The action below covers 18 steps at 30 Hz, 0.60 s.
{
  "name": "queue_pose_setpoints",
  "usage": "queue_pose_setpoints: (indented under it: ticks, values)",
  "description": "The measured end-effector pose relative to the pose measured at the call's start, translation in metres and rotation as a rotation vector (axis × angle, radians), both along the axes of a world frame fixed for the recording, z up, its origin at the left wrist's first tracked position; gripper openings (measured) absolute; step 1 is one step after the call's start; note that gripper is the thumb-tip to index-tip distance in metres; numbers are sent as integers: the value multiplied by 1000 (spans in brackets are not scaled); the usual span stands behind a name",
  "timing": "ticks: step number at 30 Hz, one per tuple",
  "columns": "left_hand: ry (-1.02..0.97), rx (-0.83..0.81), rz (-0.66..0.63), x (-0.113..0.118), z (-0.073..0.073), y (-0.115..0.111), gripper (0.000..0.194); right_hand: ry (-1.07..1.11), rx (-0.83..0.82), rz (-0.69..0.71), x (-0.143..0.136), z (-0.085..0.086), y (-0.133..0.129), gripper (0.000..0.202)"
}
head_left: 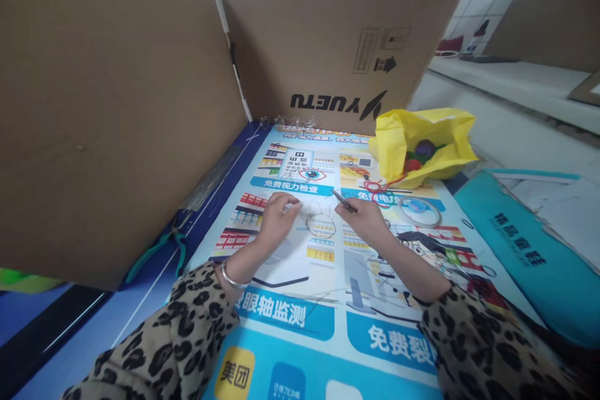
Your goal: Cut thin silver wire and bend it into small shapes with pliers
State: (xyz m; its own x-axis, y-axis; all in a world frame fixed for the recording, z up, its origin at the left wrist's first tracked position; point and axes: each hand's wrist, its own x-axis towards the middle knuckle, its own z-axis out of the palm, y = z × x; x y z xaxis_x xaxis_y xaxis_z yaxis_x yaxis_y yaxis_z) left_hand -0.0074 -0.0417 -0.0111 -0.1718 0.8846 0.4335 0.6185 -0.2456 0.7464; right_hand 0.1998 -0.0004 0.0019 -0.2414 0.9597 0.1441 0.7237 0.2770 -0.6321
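Observation:
My left hand (280, 220) has its thumb and fingertips pinched together on thin wire. A loop of this thin dark wire (308, 222) hangs between my hands, just above the printed sheet; its exact ends are too fine to make out. In my right hand (368, 220) is a small dark pointed tool (345, 201) like tweezers, its tip pointing up and left towards the wire. The tip does not visibly touch the wire. Further fine wires lie scattered on the sheet around both hands.
Cardboard panels (328, 31) stand at the back and left. At the right is a yellow bag (391, 140) with yarn balls, red yarn (375, 186) trailing out. Teal-handled pliers (162, 251) and a wire bundle (213, 180) lie left. A clear ring-shaped roll (439, 217) and teal box (504, 247) lie right.

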Motion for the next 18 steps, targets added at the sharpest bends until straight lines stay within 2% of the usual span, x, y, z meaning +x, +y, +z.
queue_pose_setpoints:
  ticks: [5,8,14,18]
  values:
    - [290,-173,-70,11,0,16,21,-116,53,-30,-9,-5,1,24]
    - [386,-206,-103,21,-2,24,22,-138,66,-21,-10,-7,2,24]
    - [378,-172,-189,25,-6,29,13,-171,83,9,-9,-11,1,20]
    - [299,-200,-166,21,-3,22,16,-156,103,38,-8,-13,-2,18]
